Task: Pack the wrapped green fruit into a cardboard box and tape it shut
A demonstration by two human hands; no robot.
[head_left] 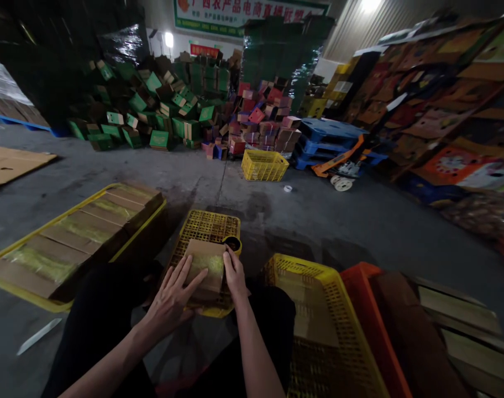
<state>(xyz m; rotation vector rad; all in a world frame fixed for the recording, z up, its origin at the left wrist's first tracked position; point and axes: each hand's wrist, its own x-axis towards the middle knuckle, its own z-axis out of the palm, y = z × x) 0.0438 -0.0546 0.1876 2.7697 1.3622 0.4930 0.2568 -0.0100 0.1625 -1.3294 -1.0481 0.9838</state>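
Note:
A small brown cardboard box (201, 249) with a yellowish strip of clear tape (213, 262) across its top sits on an upturned yellow crate (208, 222) between my knees. My left hand (173, 292) lies on the box's left part, fingers spread over the cardboard and tape. Along the right side, my right hand (235, 276) grips the edge, fingertips at the tape's end. Just behind the box is a roll of tape (232, 243), partly hidden by it. The underside of the box is out of sight.
At left, a yellow crate (146, 222) holds several taped boxes. To the right stand a yellow crate (339, 293) with cardboard inside and an orange crate (362, 270) by more boxes. Farther off are another yellow crate (264, 166), blue pallets (329, 132) and a pallet jack (343, 160).

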